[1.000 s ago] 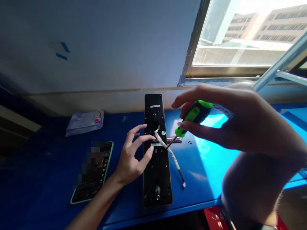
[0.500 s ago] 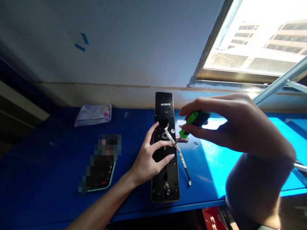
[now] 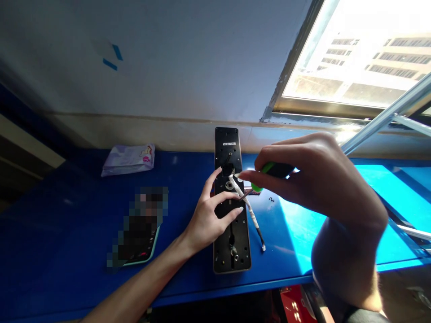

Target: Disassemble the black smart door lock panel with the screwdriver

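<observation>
A long black panel (image 3: 232, 233), looking like the back of a door lock, lies lengthwise on the blue table, with screw holes and a threaded post at its near end. My left hand (image 3: 210, 215) rests on it, thumb and fingers spread. My right hand (image 3: 303, 166) grips a green and black screwdriver (image 3: 258, 185), its shaft slanting down to the panel beside my left index fingertip. Whether the tip sits in a screw is hidden. A white-wrapped cable (image 3: 251, 213) runs from the panel's middle over its right edge, ending in a small white plug.
Several tiny dark screws (image 3: 271, 199) lie right of the panel. To the left are a phone (image 3: 148, 246), partly blurred out, and a pale purple packet (image 3: 128, 160). A metal frame (image 3: 377, 116) stands at right before the window. The blue table's front edge (image 3: 269, 285) is close.
My right hand has turned about the screwdriver, its thumb moving up and left over the handle. My left hand stays on the panel. The whole view has shifted slightly.
</observation>
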Available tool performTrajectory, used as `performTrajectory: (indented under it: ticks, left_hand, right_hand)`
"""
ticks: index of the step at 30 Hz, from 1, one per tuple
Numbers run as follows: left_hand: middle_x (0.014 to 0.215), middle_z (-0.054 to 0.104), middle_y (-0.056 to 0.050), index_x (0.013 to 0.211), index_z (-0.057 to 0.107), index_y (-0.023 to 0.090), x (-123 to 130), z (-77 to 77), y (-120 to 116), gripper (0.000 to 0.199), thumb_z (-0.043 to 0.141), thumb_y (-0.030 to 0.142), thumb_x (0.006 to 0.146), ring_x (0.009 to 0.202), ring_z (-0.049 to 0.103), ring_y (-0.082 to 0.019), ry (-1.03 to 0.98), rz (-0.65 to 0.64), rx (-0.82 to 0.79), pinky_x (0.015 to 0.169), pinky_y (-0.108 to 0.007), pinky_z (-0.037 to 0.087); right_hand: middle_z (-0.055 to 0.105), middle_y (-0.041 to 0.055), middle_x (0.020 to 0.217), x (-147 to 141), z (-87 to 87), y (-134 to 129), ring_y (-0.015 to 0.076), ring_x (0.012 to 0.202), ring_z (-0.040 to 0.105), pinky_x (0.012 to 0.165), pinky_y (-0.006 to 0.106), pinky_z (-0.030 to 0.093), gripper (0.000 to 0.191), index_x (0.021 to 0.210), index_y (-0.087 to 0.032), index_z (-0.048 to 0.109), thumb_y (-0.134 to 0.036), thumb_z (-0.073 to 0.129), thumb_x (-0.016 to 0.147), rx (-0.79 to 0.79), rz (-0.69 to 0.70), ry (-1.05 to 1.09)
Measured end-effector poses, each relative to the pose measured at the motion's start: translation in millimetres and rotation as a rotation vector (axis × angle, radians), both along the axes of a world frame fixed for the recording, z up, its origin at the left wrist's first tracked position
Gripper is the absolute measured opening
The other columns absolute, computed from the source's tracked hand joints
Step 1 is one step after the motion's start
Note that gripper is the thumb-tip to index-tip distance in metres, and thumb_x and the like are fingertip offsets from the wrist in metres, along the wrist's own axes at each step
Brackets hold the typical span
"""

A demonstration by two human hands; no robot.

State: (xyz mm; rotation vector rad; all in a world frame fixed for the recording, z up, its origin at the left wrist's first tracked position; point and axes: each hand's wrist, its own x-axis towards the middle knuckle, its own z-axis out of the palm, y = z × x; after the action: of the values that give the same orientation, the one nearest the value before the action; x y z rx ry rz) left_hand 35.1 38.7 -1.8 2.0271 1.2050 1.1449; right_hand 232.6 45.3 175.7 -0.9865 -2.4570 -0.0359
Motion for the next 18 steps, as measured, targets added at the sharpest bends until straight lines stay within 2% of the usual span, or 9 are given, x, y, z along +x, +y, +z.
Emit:
performTrajectory:
  ticks: [3, 6, 8, 12, 14, 16, 18]
  left_hand:
    - [0.174, 0.029, -0.008, 0.109, 0.081, 0.025, -0.5, 0.4, 6.2, 0.019, 0.078, 0.029, 0.09, 0.157, 0.039, -0.034, 0.022, 0.002, -0.003, 0.13, -0.057, 0.034]
    - [0.174, 0.028, -0.009, 0.107, 0.08, 0.023, -1.3, 2.8, 12.2, 0.018, 0.078, 0.029, 0.09, 0.158, 0.038, -0.034, 0.019, -0.018, 0.005, 0.13, -0.056, 0.033]
    - [0.174, 0.028, -0.01, 0.106, 0.08, 0.023, -1.1, 4.5, 15.2, 0.017, 0.077, 0.029, 0.091, 0.159, 0.036, -0.034, 0.02, -0.03, 0.006, 0.131, -0.055, 0.032]
    - [0.174, 0.027, -0.012, 0.106, 0.079, 0.022, 0.6, 5.4, 20.2, 0.016, 0.077, 0.028, 0.091, 0.16, 0.034, -0.033, 0.035, -0.017, 0.015, 0.131, -0.055, 0.032]
    - [0.174, 0.028, -0.012, 0.107, 0.078, 0.022, 1.3, 4.2, 23.6, 0.017, 0.077, 0.029, 0.091, 0.16, 0.033, -0.034, 0.05, -0.013, 0.029, 0.131, -0.055, 0.032]
    - [0.173, 0.029, -0.011, 0.107, 0.079, 0.022, 1.5, 1.9, 27.6, 0.018, 0.077, 0.029, 0.091, 0.16, 0.034, -0.034, 0.047, -0.009, 0.044, 0.131, -0.055, 0.032]
    - [0.173, 0.03, -0.009, 0.106, 0.079, 0.023, 1.3, -0.8, 31.0, 0.018, 0.079, 0.029, 0.09, 0.16, 0.034, -0.034, 0.024, -0.009, 0.054, 0.131, -0.055, 0.031]
  right_hand:
    - [0.064, -0.0017, 0.062, -3.4, -3.4, 2.1, 0.0103, 0.054, 0.05, 0.056, 0.029, 0.036, 0.032, 0.077, -0.02, 0.07, -0.037, 0.063, 0.102, -0.016, 0.019, 0.025]
    - [0.077, 0.0029, 0.082, -2.1, -4.6, 4.7, 0.0124, 0.065, 0.064, 0.063, 0.028, 0.044, 0.023, 0.108, -0.018, 0.077, -0.031, 0.059, 0.103, -0.091, 0.072, 0.052]
    - [0.081, 0.006, 0.098, 0.5, -5.2, 6.4, 0.0141, 0.077, 0.071, 0.069, 0.028, 0.049, 0.03, 0.125, -0.017, 0.074, -0.024, 0.056, 0.102, -0.132, 0.103, 0.068]
    - [0.077, 0.0079, 0.115, 4.8, -7.9, 8.3, 0.0157, 0.09, 0.072, 0.074, 0.027, 0.053, 0.052, 0.143, -0.018, 0.064, -0.011, 0.058, 0.091, -0.162, 0.184, 0.1]
    - [0.075, 0.0075, 0.115, 5.1, -9.9, 8.4, 0.0151, 0.087, 0.07, 0.073, 0.028, 0.053, 0.054, 0.142, -0.02, 0.064, -0.01, 0.061, 0.09, -0.161, 0.186, 0.108]
    - [0.076, 0.0051, 0.104, 4.3, -12.1, 8.7, 0.0137, 0.079, 0.069, 0.068, 0.028, 0.051, 0.035, 0.128, -0.02, 0.072, -0.016, 0.066, 0.094, -0.126, 0.148, 0.112]
    - [0.074, 0.0013, 0.085, 3.1, -14.5, 10.1, 0.0114, 0.068, 0.065, 0.061, 0.027, 0.046, 0.013, 0.106, -0.019, 0.077, -0.025, 0.069, 0.098, -0.051, 0.106, 0.119]
